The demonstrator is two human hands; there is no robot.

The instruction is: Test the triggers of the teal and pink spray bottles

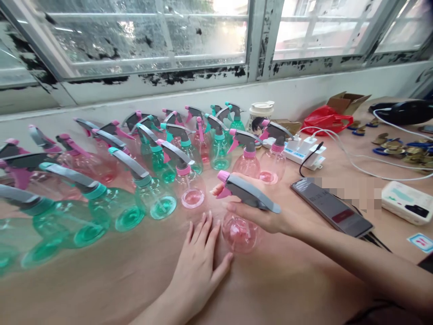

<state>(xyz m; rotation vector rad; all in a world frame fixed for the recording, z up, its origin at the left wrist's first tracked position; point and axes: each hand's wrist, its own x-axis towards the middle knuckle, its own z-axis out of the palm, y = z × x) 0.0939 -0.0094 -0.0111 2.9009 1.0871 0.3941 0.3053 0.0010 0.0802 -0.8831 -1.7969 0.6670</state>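
Observation:
A pink spray bottle (239, 234) with a grey trigger head stands on the wooden table (111, 280) in front of me. My right hand (260, 212) is wrapped round its neck under the trigger head. My left hand (199, 262) lies flat on the table just left of the bottle, fingers stretched out and holding nothing. Behind them stand several rows of pink bottles (192, 185) and green spray bottles (154, 194), all with grey trigger heads.
A phone (331, 207) on a cable lies to the right, near a white power strip (304, 151), a white box (407, 201) and a red bag (324, 119). A white cup (260, 113) stands by the wall. Blue and brass small parts (395, 146) lie far right.

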